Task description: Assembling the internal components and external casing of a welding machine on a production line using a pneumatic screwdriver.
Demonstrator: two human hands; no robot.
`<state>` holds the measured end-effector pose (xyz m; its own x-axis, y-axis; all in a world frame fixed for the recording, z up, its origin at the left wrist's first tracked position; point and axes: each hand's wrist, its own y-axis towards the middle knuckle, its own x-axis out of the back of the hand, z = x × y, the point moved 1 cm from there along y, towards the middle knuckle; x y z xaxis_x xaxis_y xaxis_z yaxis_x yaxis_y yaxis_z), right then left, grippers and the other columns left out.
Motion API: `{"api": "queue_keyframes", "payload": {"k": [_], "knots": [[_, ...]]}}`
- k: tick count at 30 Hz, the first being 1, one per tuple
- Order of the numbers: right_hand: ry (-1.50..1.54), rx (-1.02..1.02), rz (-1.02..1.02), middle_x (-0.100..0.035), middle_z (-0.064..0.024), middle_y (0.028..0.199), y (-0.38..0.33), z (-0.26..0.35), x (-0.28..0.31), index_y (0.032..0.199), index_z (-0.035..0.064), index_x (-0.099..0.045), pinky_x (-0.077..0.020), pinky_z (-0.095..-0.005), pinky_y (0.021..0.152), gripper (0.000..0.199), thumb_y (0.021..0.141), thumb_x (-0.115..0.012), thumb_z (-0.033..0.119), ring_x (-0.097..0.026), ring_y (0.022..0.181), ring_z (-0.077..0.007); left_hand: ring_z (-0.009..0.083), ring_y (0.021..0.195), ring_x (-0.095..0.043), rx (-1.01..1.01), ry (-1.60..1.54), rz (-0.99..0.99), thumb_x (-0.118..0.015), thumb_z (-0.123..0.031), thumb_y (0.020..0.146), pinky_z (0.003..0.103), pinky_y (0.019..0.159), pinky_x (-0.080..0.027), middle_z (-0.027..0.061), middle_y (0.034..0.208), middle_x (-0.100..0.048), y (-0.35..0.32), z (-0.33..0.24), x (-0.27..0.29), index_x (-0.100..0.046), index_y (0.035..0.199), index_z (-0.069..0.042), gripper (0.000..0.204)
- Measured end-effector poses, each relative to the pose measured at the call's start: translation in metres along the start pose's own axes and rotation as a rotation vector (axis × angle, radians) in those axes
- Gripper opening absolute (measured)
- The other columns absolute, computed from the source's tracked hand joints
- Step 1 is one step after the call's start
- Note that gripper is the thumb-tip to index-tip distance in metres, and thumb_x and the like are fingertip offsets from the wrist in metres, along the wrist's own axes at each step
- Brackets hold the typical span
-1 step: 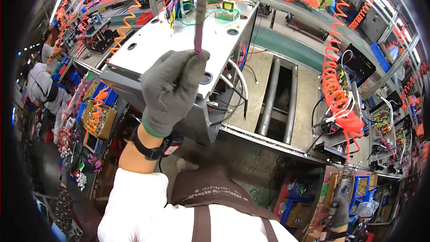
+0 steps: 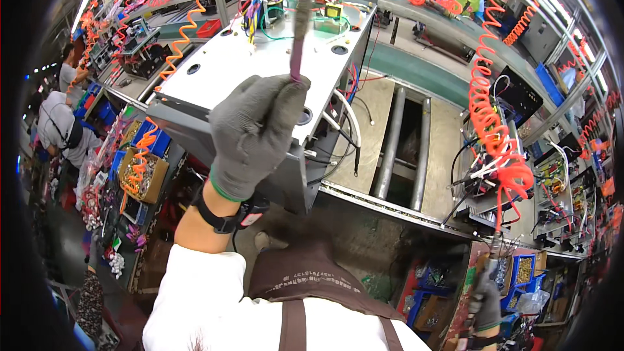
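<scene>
While the gloved left hand (image 2: 257,133) clenches it, a slim purple-and-grey tool (image 2: 300,29), upright over a white metal chassis (image 2: 247,65), right hand unseen.

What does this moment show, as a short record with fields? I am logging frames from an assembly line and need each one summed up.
setting: factory line with workbenches and coiled orange hoses
left hand: grey-gloved left hand raised, closed around a slim purple-and-grey tool that points up over the chassis
right hand: gloved right hand low at the right, on a hanging tool's grip
workpiece: white metal chassis with round holes, coloured wiring at its far end
conveyor: metal rollers right of the chassis
others: people at nearby benches
</scene>
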<state>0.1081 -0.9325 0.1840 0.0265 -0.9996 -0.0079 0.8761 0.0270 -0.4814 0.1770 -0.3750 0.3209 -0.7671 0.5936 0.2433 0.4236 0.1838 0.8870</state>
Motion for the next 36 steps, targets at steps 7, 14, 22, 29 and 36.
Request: {"api": "queue_keyframes", "payload": {"k": [7,14,22,29,36], "knots": [[0.918,0.164,0.435,-0.053,-0.0033,0.082,0.038,0.066,-0.189,0.112,0.0035,-0.054,-0.0405,-0.0231,0.048,0.033,0.082,-0.061,0.016,-0.044,0.055,-0.0082,0.0219,0.05,-0.057,-0.073,-0.125,0.001,-0.071,-0.016,0.088,0.033,0.046,-0.042,0.0088,0.064,-0.058,0.004,0.006,0.0,-0.071,0.091,-0.005,0.011],[0.692,0.699,0.552,-0.058,-0.0047,0.084,0.115,0.23,-0.262,0.114,-0.0016,-0.056,-0.0551,-0.0299,0.071,0.031,0.092,-0.056,0.02,-0.06,0.078,-0.0153,0.027,0.055,-0.062,-0.119,-0.154,0.225,-0.073,-0.014,0.084,0.035,0.049,-0.047,0.0104,0.069,-0.061,0.007,0.017,0.014,-0.07,0.097,-0.007,0.015],[0.626,0.757,0.761,-0.066,-0.012,0.092,0.162,0.368,-0.444,0.1,-0.0021,-0.059,-0.0577,-0.0405,0.084,0.02,0.091,-0.063,0.015,-0.066,0.092,-0.0265,0.0249,0.056,-0.06,-0.151,-0.127,0.343,-0.066,-0.025,0.089,0.037,0.047,-0.046,0.0055,0.069,-0.056,0.009,0.025,0.016,-0.062,0.091,-0.013,0.013],[0.437,0.442,1.286,-0.067,-0.0117,0.095,0.119,0.348,-0.607,0.1,-0.0007,-0.061,-0.0578,-0.0365,0.086,0.017,0.093,-0.063,0.014,-0.067,0.094,-0.0262,0.0211,0.057,-0.059,-0.204,-0.175,0.449,-0.061,-0.023,0.088,0.037,0.045,-0.045,0.0039,0.07,-0.055,0.009,0.032,0.017,-0.059,0.089,-0.01,0.013],[0.337,0.136,1.357,-0.066,-0.0117,0.1,0.103,0.319,-0.663,0.106,-0.001,-0.059,-0.0555,-0.0379,0.093,0.02,0.095,-0.059,0.016,-0.067,0.096,-0.0234,0.0221,0.057,-0.061,-0.227,-0.137,0.651,-0.059,-0.019,0.083,0.036,0.043,-0.047,0.0072,0.073,-0.058,0.018,0.035,0.021,-0.058,0.09,-0.005,0.015]]}}
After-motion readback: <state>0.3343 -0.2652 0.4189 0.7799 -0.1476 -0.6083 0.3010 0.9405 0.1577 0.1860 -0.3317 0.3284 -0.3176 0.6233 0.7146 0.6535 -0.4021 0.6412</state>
